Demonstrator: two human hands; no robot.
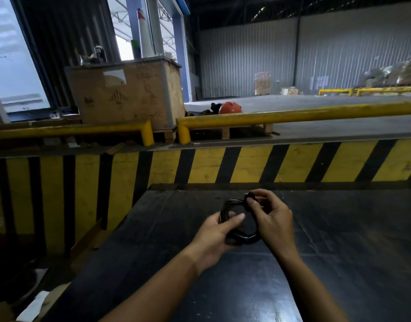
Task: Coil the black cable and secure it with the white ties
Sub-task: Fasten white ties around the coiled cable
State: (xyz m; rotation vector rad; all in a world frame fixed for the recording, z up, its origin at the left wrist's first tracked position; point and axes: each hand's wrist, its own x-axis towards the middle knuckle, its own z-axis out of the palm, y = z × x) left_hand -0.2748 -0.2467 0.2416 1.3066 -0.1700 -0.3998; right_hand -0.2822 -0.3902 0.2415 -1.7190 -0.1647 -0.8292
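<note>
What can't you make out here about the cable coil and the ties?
Head view only:
- White ties: none visible; any would be hidden under the hands or lost against the dark table.
- Black cable: loop count blurred, partly covered by left hand.
- Cable end: hidden in right hand fingers.

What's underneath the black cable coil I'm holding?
Beneath the coiled black cable is the dark, scuffed tabletop. The left hand and right hand cover parts of the coil; no white ties are visible.
</note>
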